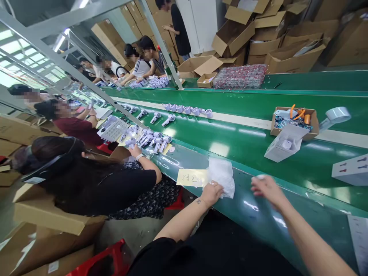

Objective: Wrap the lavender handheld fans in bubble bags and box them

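Observation:
My left hand (212,193) rests at the lower edge of a translucent white plastic bag (222,174), with its fingers curled on it. The bag lies flat on the green worktop, partly over a yellow paper sign (188,178) with handwriting. To the right of the bag, my right hand (266,189) is over the worktop, its fingers bent and smeared by motion. Something small and white shows at its fingertips; whether it is held or worn on a finger I cannot make out.
A green conveyor belt (244,136) runs beyond the worktop. On it stand an open white box (283,147), a cardboard box of parts (314,120) and several handheld fans (169,119). A co-worker (94,176) sits at left beside more fans (156,140). A red stool (106,260) stands below.

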Available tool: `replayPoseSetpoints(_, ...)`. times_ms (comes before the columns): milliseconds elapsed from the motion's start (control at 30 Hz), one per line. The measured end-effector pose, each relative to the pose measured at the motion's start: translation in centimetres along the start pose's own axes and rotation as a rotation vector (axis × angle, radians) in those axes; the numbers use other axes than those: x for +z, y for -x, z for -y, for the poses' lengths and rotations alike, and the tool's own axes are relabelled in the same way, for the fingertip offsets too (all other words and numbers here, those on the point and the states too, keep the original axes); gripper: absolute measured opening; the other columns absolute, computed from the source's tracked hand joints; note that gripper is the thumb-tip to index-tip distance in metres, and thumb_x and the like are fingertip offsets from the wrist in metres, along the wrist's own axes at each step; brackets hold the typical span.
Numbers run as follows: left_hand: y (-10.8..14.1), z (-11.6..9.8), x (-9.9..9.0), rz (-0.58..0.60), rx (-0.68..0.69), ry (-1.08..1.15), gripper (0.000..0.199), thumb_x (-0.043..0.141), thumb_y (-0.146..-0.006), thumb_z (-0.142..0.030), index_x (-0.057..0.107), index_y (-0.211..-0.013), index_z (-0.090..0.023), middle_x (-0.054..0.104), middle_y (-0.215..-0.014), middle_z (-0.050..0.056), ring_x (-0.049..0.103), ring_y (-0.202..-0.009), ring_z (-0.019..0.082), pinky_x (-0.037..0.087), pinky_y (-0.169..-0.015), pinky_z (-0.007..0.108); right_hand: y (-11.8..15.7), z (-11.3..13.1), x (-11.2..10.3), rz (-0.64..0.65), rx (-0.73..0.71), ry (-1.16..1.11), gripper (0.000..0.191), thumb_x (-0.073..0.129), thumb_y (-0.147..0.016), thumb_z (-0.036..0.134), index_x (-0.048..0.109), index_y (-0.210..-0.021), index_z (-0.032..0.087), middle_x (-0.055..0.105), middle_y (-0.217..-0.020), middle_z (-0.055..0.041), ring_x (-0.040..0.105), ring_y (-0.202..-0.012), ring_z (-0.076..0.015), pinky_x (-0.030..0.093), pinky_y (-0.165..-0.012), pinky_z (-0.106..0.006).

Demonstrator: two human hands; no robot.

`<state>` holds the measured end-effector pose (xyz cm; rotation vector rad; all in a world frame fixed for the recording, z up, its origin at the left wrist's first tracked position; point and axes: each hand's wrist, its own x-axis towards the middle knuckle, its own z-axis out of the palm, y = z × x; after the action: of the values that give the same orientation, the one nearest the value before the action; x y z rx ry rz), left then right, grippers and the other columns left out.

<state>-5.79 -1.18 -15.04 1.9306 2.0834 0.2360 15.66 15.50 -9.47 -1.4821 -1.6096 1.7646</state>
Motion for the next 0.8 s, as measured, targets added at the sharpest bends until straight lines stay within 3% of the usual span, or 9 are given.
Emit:
replayPoseSetpoints(33,-0.4,-0.8,-0.5,-0.021,0.040,0.016,0.022,0.048,-0.088,-0.032,0.063,-0.096,-0.018,0.061,-0.084,0.007,0.054,-0.086,0.019,0.044,-0.079,0.032,1.4,-0.8,2.3,0.214,0.158,-0.141,0.037,0.064,-0.070,0.047,0.054,-0.093,0.019,0.066,-0.085,-0.0110,0.065,-0.078,-0.0269,0.053,-0.064,-0.044)
replayPoseSetpoints(67,-0.7,-1.6,-1.1,-0.030,0.089,0.030,0.022,0.048,-0.088,-0.033,0.063,-0.097,-0.019,0.061,-0.084,0.007,0.055,-0.086,0.019,0.045,-0.078,0.031,2.4,-1.5,4.3,0.324,0.235,-0.272,0.039,0.066,-0.069,0.048,0.055,-0.094,0.019,0.067,-0.086,-0.0103,0.066,-0.077,-0.0250,0.054,-0.064,-0.042)
replayPoseSetpoints(133,-1.1,-2.8,-2.0,-0.012,0.174,0.043,0.023,0.047,-0.088,-0.030,0.062,-0.103,-0.020,0.061,-0.085,0.006,0.055,-0.085,0.019,0.045,-0.076,0.031,3.5,-2.8,7.3,0.313,0.259,-0.433,0.038,0.070,-0.066,0.046,0.057,-0.090,0.019,0.067,-0.079,-0.0072,0.065,-0.070,-0.0214,0.054,-0.063,-0.037)
replayPoseSetpoints(200,-1.3,-3.4,-2.5,0.018,0.174,0.031,0.025,0.044,-0.088,-0.024,0.059,-0.107,-0.020,0.061,-0.087,0.006,0.056,-0.085,0.019,0.046,-0.076,0.031,3.5,-3.6,8.6,0.171,0.209,-0.489,0.036,0.073,-0.063,0.043,0.057,-0.084,0.018,0.064,-0.068,-0.0029,0.062,-0.061,-0.0179,0.053,-0.058,-0.031)
replayPoseSetpoints(433,-2.2,-3.4,-3.1,-0.056,0.007,0.026,0.018,0.047,-0.083,-0.018,0.058,-0.098,-0.017,0.061,-0.093,0.007,0.057,-0.089,0.021,0.047,-0.077,0.032,4.1,-3.9,7.5,-0.130,-0.011,-0.192,0.042,0.061,-0.072,0.051,0.051,-0.098,0.019,0.058,-0.060,0.0021,0.053,-0.046,-0.0149,0.043,-0.041,-0.025)
replayPoseSetpoints(567,-2.4,-4.3,-4.2,-0.128,0.070,0.055,0.018,0.045,-0.085,-0.019,0.057,-0.098,-0.017,0.061,-0.091,0.006,0.057,-0.087,0.018,0.047,-0.076,0.030,5.7,-3.9,6.9,-0.263,-0.207,0.020,0.091,0.070,-0.062,0.046,0.023,-0.135,0.018,0.063,-0.103,-0.0104,0.065,-0.070,-0.0221,0.053,-0.059,-0.034)
replayPoseSetpoints(600,-2.3,-4.6,-4.5,-0.136,0.133,0.034,0.018,0.044,-0.086,-0.021,0.057,-0.098,-0.018,0.060,-0.091,0.006,0.056,-0.087,0.019,0.047,-0.075,0.030,6.0,-3.9,6.7,-0.257,-0.282,0.080,0.093,0.071,-0.060,0.043,0.024,-0.136,0.020,0.060,-0.111,-0.0118,0.065,-0.077,-0.0234,0.054,-0.066,-0.036)
replayPoseSetpoints(700,-1.6,-5.3,-4.9,-0.169,0.334,-0.074,0.019,0.040,-0.088,-0.021,0.057,-0.094,-0.018,0.058,-0.086,0.007,0.054,-0.085,0.020,0.047,-0.071,0.031,6.6,-4.0,5.9,-0.267,-0.358,0.229,0.052,0.063,-0.066,0.036,0.053,-0.116,0.024,0.065,-0.105,-0.0089,0.064,-0.080,-0.0254,0.050,-0.078,-0.043)
replayPoseSetpoints(800,-0.8,-5.5,-5.1,-0.205,0.461,-0.180,0.023,0.035,-0.088,-0.015,0.057,-0.087,-0.016,0.055,-0.082,0.008,0.052,-0.081,0.020,0.045,-0.070,0.032,7.0,-4.1,5.2,-0.274,-0.207,0.138,0.034,0.058,-0.069,0.035,0.061,-0.100,0.021,0.068,-0.088,-0.0068,0.064,-0.076,-0.0258,0.051,-0.078,-0.045)
